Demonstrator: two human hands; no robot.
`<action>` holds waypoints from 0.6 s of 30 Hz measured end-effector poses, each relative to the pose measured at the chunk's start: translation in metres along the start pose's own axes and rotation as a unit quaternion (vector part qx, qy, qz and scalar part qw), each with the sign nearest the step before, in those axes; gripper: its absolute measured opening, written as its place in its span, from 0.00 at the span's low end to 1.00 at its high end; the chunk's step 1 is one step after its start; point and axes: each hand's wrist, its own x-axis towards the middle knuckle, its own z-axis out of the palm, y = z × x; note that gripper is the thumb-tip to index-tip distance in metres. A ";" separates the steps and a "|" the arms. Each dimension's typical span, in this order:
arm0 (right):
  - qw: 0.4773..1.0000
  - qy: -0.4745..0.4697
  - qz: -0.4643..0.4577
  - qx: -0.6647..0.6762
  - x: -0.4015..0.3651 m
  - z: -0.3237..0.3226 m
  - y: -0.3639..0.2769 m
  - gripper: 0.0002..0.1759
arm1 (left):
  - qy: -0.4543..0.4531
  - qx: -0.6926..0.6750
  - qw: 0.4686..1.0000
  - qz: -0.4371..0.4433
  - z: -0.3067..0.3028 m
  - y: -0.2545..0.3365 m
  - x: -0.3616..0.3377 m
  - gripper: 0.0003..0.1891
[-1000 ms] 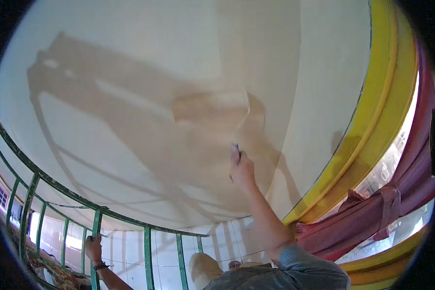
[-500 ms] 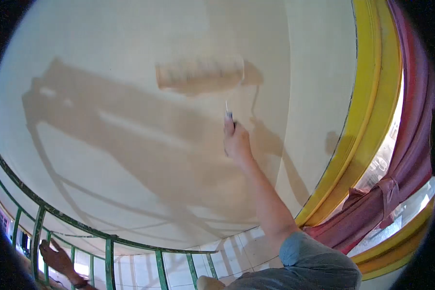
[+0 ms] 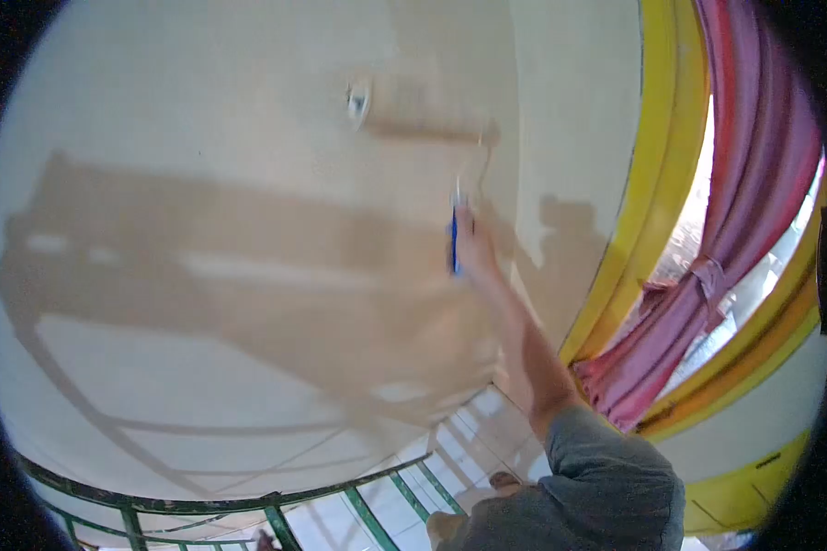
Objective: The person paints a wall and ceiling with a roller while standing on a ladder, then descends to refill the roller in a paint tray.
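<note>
My right hand is wrapped round the blue handle of a paint roller, with the arm stretched up toward the wall. The roller's sleeve lies level against the pale wall, its left end cap showing, and its wire frame runs down to the handle. Low in the picture, beside the green metal railing, a small dark part of what seems to be my left hand shows; its fingers are too cut off to make out.
To the right, a yellow window frame surrounds a tied pink curtain. White floor tiles lie below, behind the railing. Broad shadows fall across the wall.
The view has turned, shifting the window left and the railing lower. The roller and my right hand appear slightly farther right. My left hand has dropped almost out of view.
</note>
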 end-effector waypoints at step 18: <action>0.980 -0.024 -0.100 -0.167 -0.024 -0.074 0.066 0.27 | 0.121 0.099 0.988 -0.008 0.058 0.014 0.025 0.29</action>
